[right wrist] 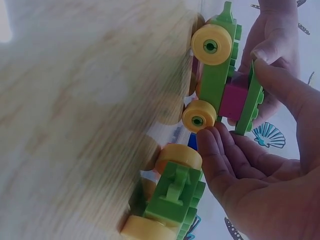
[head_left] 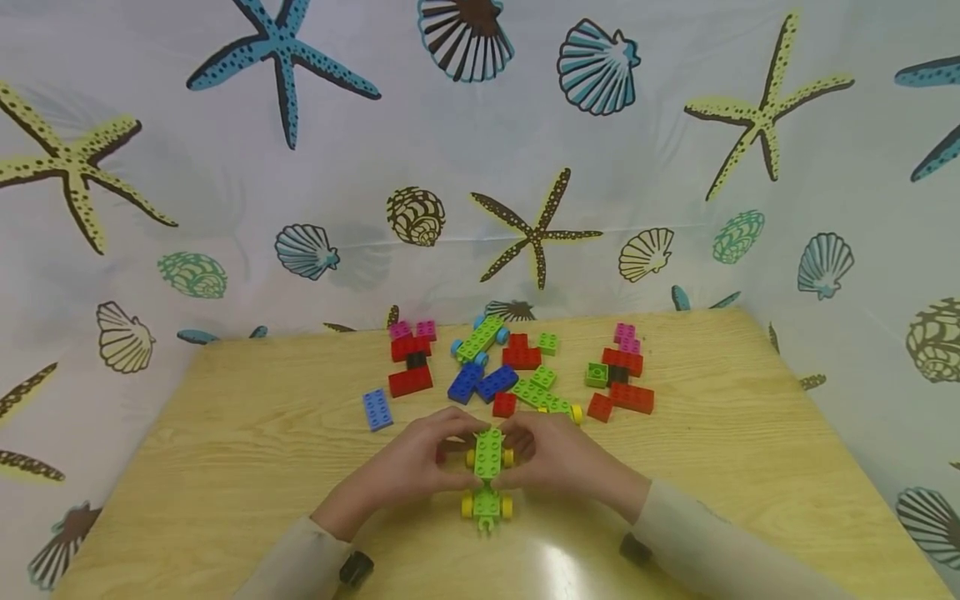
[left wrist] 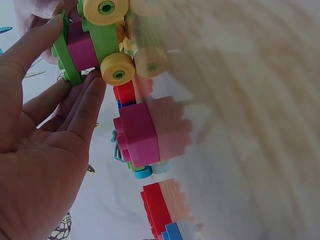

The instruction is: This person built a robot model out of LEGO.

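Observation:
Close to the table's front, a green wheeled base [head_left: 487, 505] with yellow wheels stands on the tabletop. A magenta brick [left wrist: 82, 46] sits on the base, and a green studded brick [head_left: 489, 454] lies over the magenta one. My left hand [head_left: 420, 458] pinches the green brick from the left, thumb on its near end and fingers beyond. From the right, my right hand [head_left: 558, 458] grips the same brick between thumb and fingers. In the right wrist view, the green brick [right wrist: 250, 106] tilts slightly against the magenta brick; whether it is fully pressed down I cannot tell.
Behind the hands lie a second green base with yellow wheels [head_left: 543, 396], a green base with blue wheels [head_left: 482, 338], dark blue bricks [head_left: 467, 383], red bricks [head_left: 522, 358] and a light blue brick [head_left: 377, 409]. Red, black and magenta stacks flank them. A patterned cloth [head_left: 360, 183] hangs behind the table.

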{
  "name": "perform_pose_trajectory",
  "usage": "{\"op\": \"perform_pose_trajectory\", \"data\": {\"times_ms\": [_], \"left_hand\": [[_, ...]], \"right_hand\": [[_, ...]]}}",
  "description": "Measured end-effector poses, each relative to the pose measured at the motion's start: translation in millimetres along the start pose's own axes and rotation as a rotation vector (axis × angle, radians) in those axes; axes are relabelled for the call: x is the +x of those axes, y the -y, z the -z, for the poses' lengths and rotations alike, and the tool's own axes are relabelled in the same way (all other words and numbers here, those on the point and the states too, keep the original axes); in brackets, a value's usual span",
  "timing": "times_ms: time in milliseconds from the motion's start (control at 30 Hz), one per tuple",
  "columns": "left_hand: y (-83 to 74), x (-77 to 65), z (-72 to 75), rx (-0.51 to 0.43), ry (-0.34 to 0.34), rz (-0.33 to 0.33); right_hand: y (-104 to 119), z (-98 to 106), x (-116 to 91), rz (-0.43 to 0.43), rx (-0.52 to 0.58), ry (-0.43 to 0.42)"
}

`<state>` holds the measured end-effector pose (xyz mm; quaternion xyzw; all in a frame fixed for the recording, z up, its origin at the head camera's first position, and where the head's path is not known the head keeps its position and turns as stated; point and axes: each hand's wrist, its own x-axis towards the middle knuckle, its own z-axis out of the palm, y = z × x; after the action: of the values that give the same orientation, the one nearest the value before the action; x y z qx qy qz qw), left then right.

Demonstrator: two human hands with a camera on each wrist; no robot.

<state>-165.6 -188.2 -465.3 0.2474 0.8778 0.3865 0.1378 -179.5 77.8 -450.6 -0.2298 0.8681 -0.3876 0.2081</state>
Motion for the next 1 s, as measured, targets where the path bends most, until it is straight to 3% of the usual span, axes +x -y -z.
{"op": "perform_pose_trajectory", "data": {"times_ms": [300,567,733,867,1000], "left_hand": [[-3.7,2.2,3.4,0.028,0.001,-0.002],[-4.5,5.4,10.7,-0.023,0.026,0.017],[-3.6,21.3,18.1,0.003,-0.042,0.008],[-2.3,39.1,21.5,0.031,-0.102,0.044],[1.5,56.5,22.3,0.05,-0.115,0.05]], "right_hand": [[0.8,0.5,0.2,-0.003,-0.007,-0.009],[2.6,0.0,-3.5,-0.003,-0.005,-0.009],[0.4,1.9,-7.2,0.003,-0.009,-0.015],[-0.2,3.0,-9.6,0.008,-0.005,-0.01],[0.1,3.7,-11.3,0.006,0.003,0.001]]}}
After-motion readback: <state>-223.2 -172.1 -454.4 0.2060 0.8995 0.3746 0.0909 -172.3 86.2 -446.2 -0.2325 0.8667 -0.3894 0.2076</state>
